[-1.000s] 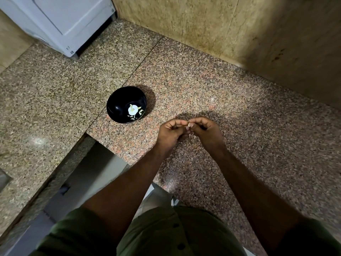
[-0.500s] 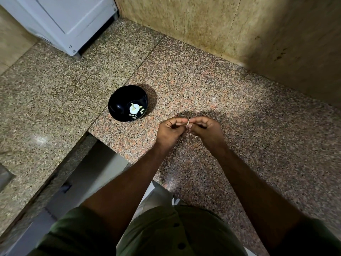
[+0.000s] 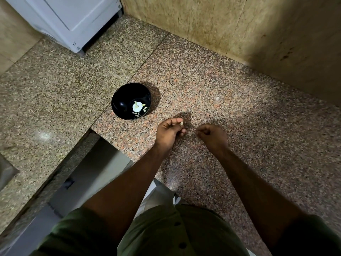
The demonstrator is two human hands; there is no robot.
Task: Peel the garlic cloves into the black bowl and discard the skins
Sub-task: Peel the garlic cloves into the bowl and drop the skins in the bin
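Left hand (image 3: 170, 131) is pinching a small garlic clove (image 3: 181, 123) mid-frame, just right of black bowl (image 3: 131, 104); right hand (image 3: 212, 135) is curling, contents unclear. Clove risks slipping onto granite counter (image 3: 239, 108).

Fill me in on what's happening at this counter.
A person is peeling garlic over a speckled stone counter. The left hand pinches a small pale garlic clove at its fingertips. The right hand, apart from the left, is curled; whether it holds a bit of skin cannot be made out. The black bowl to the left holds a few pale pieces. The clove is not yet in the bowl.
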